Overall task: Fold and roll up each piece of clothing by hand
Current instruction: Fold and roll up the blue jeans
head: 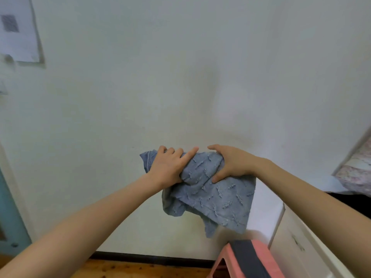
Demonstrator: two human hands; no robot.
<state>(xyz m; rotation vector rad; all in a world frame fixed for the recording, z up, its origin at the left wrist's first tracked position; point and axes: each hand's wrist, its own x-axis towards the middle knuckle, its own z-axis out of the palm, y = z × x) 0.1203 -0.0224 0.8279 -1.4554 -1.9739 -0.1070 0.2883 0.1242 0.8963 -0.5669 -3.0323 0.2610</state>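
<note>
Midair, two hands (198,165) gripping one blue garment (210,197).

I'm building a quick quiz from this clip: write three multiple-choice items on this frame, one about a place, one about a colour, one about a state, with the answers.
1. Where is the blue garment?
A. flat on the floor
B. held up in the air before the wall
C. on the stool

2. What colour is the stool at the lower right?
A. pink
B. green
C. white

3. How is the garment held?
A. by the left hand alone
B. by neither hand
C. by both hands

Answers:
1 B: it hangs free in front of the wall.
2 A: its plastic body is pink, with a dark strip across it.
3 C: the left hand and right hand both clutch its bunched top.
</note>
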